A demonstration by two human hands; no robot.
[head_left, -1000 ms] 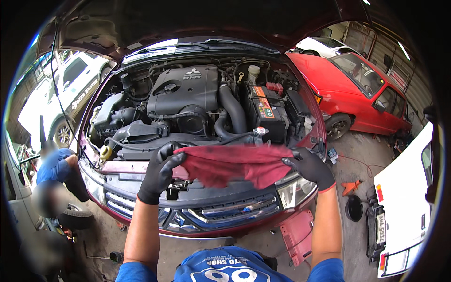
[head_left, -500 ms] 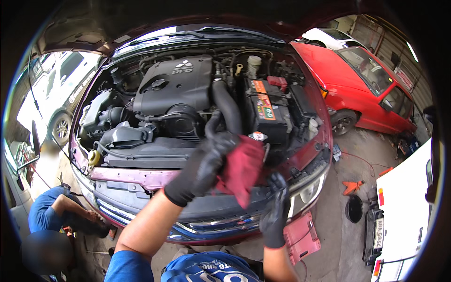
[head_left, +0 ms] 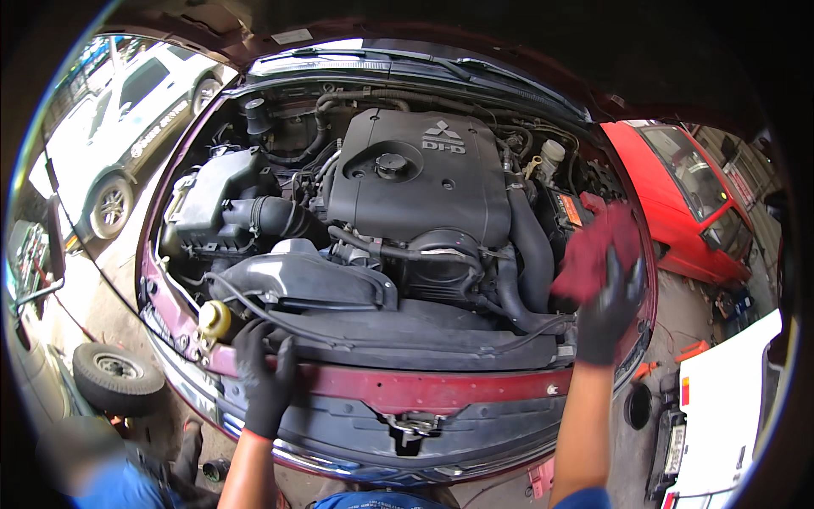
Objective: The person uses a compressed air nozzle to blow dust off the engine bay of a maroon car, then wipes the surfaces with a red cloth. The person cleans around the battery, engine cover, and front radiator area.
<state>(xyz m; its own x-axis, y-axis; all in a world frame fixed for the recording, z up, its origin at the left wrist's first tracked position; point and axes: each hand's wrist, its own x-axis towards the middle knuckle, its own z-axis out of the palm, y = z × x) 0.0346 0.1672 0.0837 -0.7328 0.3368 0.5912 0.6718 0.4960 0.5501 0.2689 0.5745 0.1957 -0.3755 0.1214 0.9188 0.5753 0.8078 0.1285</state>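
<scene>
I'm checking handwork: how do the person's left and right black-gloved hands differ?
The left black-gloved hand looks open and empty; the right black-gloved hand holds a crumpled red cloth. The left is beside a small yellowish plastic reservoir, the right near the black orange-labelled battery. Both are gloved to the wrist.

right: red car (head_left: 678,227) | upper left: white car (head_left: 151,119) | lower left: loose wheel (head_left: 119,377), blue-clad co-worker (head_left: 140,485)
</scene>
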